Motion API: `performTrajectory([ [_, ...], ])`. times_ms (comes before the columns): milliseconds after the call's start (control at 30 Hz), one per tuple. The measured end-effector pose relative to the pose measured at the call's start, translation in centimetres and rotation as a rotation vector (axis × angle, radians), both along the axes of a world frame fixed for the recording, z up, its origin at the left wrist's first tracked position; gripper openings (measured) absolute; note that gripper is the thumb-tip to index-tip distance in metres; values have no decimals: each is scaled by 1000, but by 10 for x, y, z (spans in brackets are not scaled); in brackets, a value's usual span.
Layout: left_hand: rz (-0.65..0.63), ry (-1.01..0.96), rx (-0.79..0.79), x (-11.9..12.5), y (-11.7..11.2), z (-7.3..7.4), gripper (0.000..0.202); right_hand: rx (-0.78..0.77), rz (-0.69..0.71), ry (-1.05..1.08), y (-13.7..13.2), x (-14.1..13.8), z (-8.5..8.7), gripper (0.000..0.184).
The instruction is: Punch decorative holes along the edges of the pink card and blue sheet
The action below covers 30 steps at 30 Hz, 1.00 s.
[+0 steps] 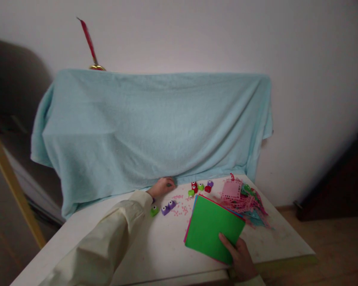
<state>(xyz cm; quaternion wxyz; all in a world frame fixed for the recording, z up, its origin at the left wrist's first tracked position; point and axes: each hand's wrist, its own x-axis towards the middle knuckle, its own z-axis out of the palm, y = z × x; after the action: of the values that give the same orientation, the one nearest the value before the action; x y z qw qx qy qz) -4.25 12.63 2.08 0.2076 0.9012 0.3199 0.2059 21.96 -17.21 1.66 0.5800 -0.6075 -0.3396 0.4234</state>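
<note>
My right hand (242,256) grips a stack of coloured paper (214,226) near the table's front edge, thumb on top. The top sheet is green, with red, pink and blue edges showing beneath. Farther back, my left hand (163,187) rests by the foot of the blue cloth with its fingers curled; what lies inside them, if anything, is too small to name. Close to that wrist are a green craft punch (154,211) and purple craft punches (168,207) with eye-like tops. More punches, a red one (194,186) among them, stand behind the paper.
Pink paper bits (181,209) are scattered over the white table (158,246). At the right lies a pile of punched paper scraps (250,204) with a pink square sheet (232,188) on it. A light blue cloth (155,127) hangs along the back.
</note>
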Motion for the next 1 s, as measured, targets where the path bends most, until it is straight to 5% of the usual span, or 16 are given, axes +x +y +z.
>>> performTrajectory([
  [200, -257, -42, -105, 7, -9, 3, 36, -4, 21, 22, -1, -1, -1, 44],
  [467, 93, 113, 166, 2, 1, -10, 27, -14, 50, 7, 0, 7, -8, 43],
  [1000, 175, -16, -14, -1, 44, -9, 24, -14, 49, -41, -1, 10, -15, 42],
])
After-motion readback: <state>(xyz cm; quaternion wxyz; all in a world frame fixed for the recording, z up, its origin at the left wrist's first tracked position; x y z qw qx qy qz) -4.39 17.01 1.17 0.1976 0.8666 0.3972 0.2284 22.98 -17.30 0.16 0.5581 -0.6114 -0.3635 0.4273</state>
